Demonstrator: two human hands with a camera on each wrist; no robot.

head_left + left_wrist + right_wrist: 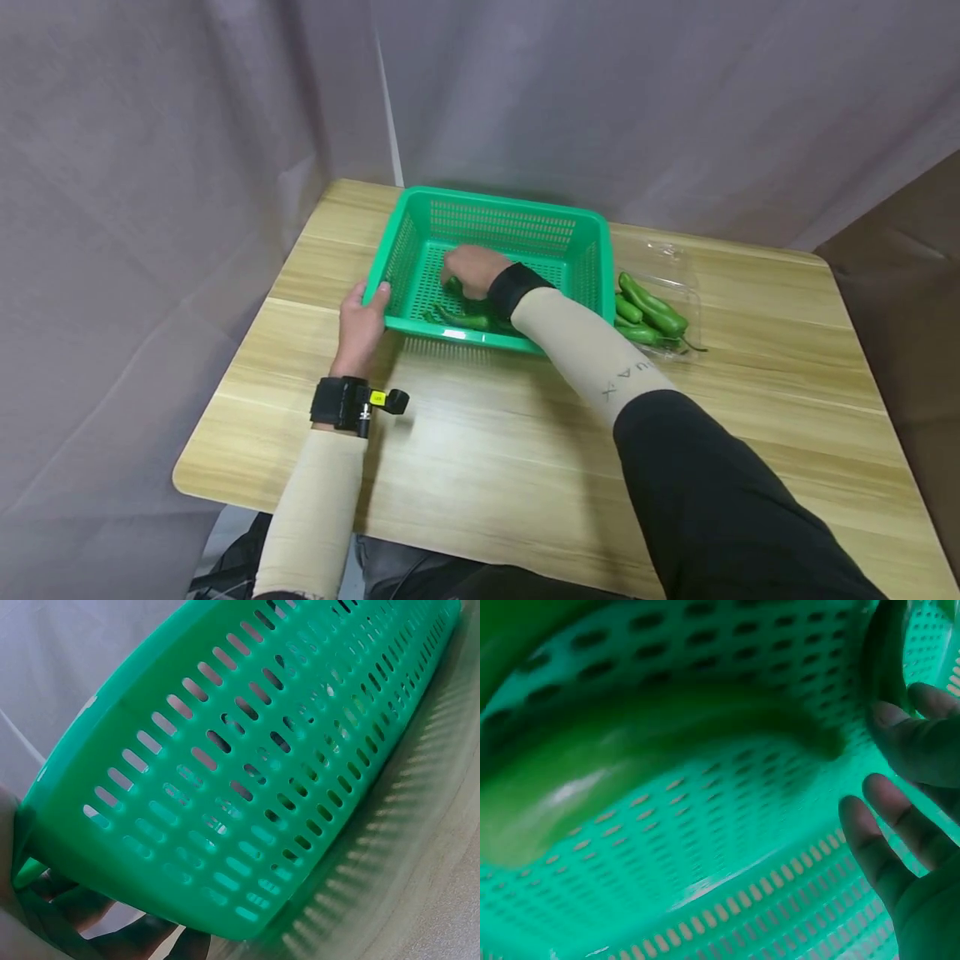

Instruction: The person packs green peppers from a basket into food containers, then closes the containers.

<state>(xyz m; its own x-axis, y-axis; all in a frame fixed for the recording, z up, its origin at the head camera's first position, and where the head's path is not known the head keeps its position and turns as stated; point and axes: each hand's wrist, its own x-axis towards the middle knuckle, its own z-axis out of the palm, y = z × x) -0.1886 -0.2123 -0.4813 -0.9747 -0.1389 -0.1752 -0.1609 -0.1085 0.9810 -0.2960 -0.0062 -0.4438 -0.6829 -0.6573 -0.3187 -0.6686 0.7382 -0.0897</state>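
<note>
A green plastic basket with slotted walls stands on the table. My left hand grips its near left corner, thumb over the rim and fingers along the outside; the left wrist view shows the slotted wall close up. My right hand is down inside the basket. Between its thumb and fingers it pinches a green chili pepper, seen partly at the upper right of the right wrist view. Another curved green pepper lies on the basket floor, and a pepper shows by the near wall.
Right of the basket sits a clear plastic container with several green peppers, partly hidden by the basket and right forearm. The wooden table has a grey curtain behind it and along its left side.
</note>
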